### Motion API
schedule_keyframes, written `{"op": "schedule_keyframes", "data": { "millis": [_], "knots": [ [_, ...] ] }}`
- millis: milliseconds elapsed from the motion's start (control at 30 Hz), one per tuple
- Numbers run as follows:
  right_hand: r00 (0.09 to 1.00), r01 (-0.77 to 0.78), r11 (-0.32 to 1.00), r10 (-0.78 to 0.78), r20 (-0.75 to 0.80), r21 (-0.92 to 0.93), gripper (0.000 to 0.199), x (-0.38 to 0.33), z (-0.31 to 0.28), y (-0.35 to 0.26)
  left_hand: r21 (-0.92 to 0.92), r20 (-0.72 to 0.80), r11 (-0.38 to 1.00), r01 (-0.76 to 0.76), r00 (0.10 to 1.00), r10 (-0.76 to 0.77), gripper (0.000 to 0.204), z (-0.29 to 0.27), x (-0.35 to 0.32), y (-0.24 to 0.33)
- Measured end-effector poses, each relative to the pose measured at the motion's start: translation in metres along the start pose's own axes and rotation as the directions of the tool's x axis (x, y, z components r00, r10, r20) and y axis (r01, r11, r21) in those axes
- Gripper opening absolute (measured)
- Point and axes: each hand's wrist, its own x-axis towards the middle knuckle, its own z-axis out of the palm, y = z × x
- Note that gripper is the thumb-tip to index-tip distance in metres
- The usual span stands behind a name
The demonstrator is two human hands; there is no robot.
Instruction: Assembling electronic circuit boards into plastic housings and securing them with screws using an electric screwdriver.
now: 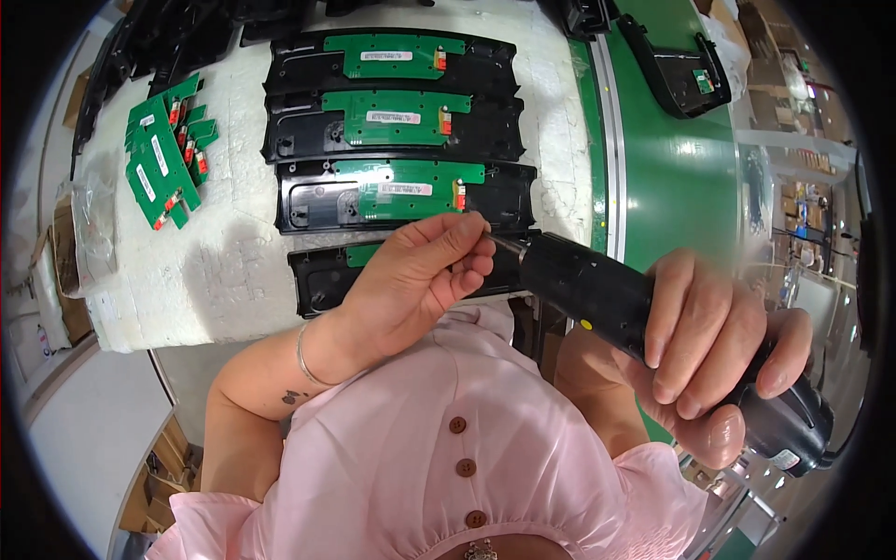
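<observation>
My right hand [719,327] wraps round a black corded electric screwdriver [593,289], which lies tilted with its bit toward the left. At the bit's tip, the thumb and fingers of my left hand [411,271] are pinched together; whatever sits between them is too small to make out. Both hands hang over the nearest black plastic panel [322,278], hiding much of it and its green board. Beyond it lies another black panel [317,203] bearing a green circuit board [397,198] with a white label and a red-and-white connector.
More panels with boards [401,117] line up farther back on the white foam surface [233,289]. Loose green boards [154,163] are piled at left, near a clear plastic bag [93,219]. On the green surface [653,177] at right rests a black frame [658,70].
</observation>
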Motion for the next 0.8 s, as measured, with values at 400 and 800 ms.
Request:
{"op": "schedule_keyframes", "data": {
  "millis": [400,800],
  "knots": [
    [0.929,-0.135,0.989,0.108,-0.354,-0.053,0.026,-0.001,-0.023,0.063,0.145,-0.003,0.969,0.2,0.979,-0.202,0.028,0.01,-0.007,0.004],
    [0.921,-0.224,0.972,0.19,-0.339,-0.064,0.021,0.002,-0.027,0.077,0.283,0.038,0.955,0.091,0.994,-0.106,0.017,0.002,-0.015,0.005]
  ]
}}
